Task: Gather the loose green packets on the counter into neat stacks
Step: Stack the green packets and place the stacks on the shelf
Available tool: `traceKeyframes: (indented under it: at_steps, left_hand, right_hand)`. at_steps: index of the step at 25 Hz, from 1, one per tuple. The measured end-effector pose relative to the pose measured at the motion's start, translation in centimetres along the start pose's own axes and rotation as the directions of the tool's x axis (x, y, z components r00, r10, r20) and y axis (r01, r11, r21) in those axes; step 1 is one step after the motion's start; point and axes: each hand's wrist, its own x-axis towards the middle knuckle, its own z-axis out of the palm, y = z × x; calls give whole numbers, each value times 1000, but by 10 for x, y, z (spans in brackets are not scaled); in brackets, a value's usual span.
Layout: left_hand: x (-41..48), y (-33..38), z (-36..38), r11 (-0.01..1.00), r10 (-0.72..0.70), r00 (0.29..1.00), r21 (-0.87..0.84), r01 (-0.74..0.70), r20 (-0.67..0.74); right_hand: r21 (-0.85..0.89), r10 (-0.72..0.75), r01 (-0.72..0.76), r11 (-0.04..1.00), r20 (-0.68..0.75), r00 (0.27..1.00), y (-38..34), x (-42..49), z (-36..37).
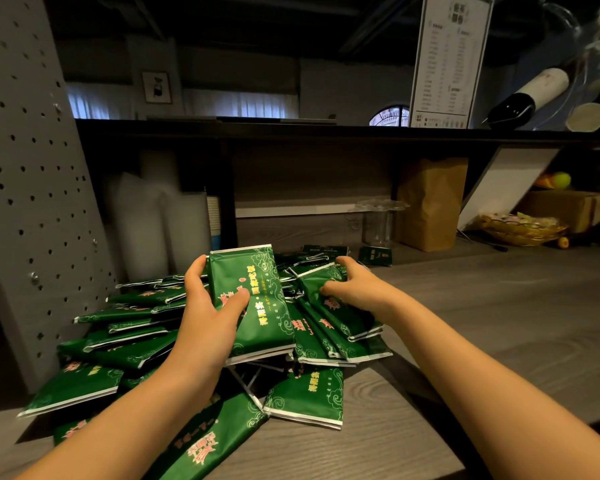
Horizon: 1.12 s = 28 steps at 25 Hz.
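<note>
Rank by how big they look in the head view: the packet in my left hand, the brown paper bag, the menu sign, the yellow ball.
1. menu sign and held packet: about alike, so unranked; the packet is nearest the camera.
2. brown paper bag
3. yellow ball

On green packets [257, 271], centre: yellow + red Chinese chars, too blurred to read. On standing sign [447, 60], upper right: printed list, too small. No nos. legible.

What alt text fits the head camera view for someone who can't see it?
A person's left hand grips a stack of green packets while the right hand grasps another packet from the loose pile spread across a grey counter.
</note>
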Motion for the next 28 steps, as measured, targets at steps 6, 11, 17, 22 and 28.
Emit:
traceKeyframes:
  at_steps: [6,11,17,22,28]
  left_hand:
    - [-1,0,-1,1000,-16,1000,9,16,-4]
    - [2,0,-3,999,-18,1000,39,19,-16]
    - [1,-4,2,1000,6,1000,4,-6,30]
    - [-6,1,8,998,52,990,-42,-47,127]
    - [-5,3,5,993,-3,993,-119,17,119]
  right_hand:
    - [277,-83,93,956,-47,995,-4,1,-13]
    - [525,-224,276,805,-162,961,-23,-9,-11]
    - [446,-309,410,795,-284,908,-38,-25,34]
    - [470,-300,430,771,-327,896,-39,-34,59]
    - [794,-187,323,515,-264,946,-44,-29,54]
